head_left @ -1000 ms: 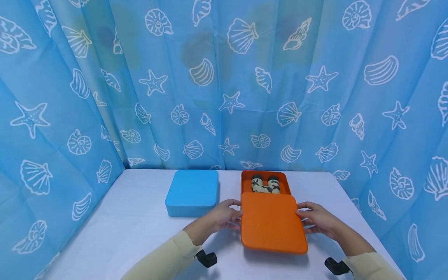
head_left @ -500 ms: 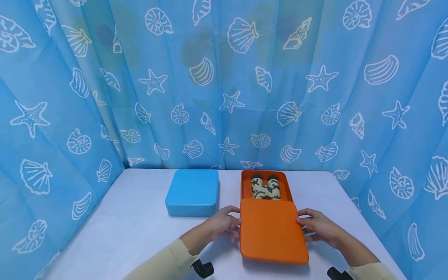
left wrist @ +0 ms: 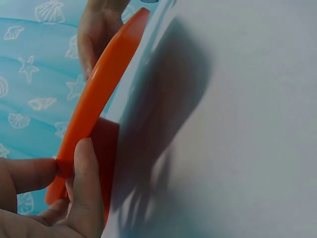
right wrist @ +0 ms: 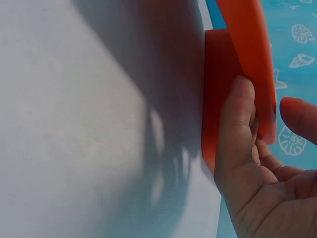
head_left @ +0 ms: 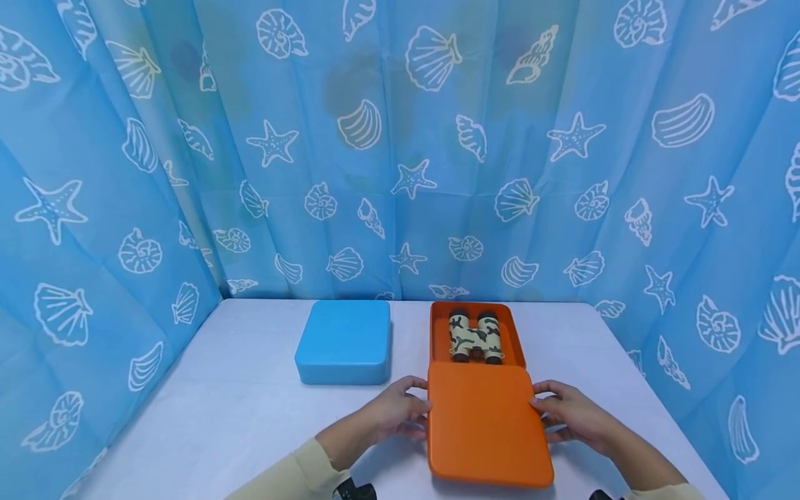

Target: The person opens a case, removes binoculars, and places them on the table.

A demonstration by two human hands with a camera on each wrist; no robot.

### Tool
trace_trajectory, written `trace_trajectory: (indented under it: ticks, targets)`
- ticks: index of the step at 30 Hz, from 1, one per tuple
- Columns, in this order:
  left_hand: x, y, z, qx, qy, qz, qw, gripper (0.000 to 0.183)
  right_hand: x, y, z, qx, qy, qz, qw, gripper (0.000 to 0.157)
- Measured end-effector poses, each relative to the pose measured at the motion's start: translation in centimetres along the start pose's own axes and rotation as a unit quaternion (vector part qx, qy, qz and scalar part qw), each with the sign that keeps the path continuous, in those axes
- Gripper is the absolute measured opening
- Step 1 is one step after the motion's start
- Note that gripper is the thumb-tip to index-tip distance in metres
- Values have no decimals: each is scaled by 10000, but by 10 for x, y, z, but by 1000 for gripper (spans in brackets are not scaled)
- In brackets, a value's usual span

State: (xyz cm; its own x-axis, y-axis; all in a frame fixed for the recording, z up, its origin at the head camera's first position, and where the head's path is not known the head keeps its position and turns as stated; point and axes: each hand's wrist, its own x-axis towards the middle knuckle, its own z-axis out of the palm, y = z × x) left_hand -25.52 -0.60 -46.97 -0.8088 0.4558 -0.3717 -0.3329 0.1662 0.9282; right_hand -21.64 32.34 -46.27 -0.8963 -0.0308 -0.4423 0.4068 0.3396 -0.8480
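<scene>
An orange lid is held at its two sides, my left hand gripping the left edge and my right hand the right. In the left wrist view the lid tilts above the tabletop and casts a shadow. Beyond it stands an orange box, uncovered over most of its length, with the lid overlapping its near end. Inside lie camouflage-patterned binoculars. The right wrist view shows the box wall behind the fingers and the lid over it.
A closed blue box stands to the left of the orange one. Both are on a white-covered table. A blue curtain with white seashell and starfish prints surrounds the back and sides.
Both hands have drawn the orange lid toward the person, off the box. The binoculars now show in full. The blue box has stayed put.
</scene>
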Motion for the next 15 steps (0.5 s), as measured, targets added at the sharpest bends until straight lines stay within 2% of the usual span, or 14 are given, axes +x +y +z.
trace_trajectory:
  ticks: [15]
  targets:
    - [-8,-16,0,51,-180,-147,9997,40,-2,18,6,-127,-186,20,9997,55]
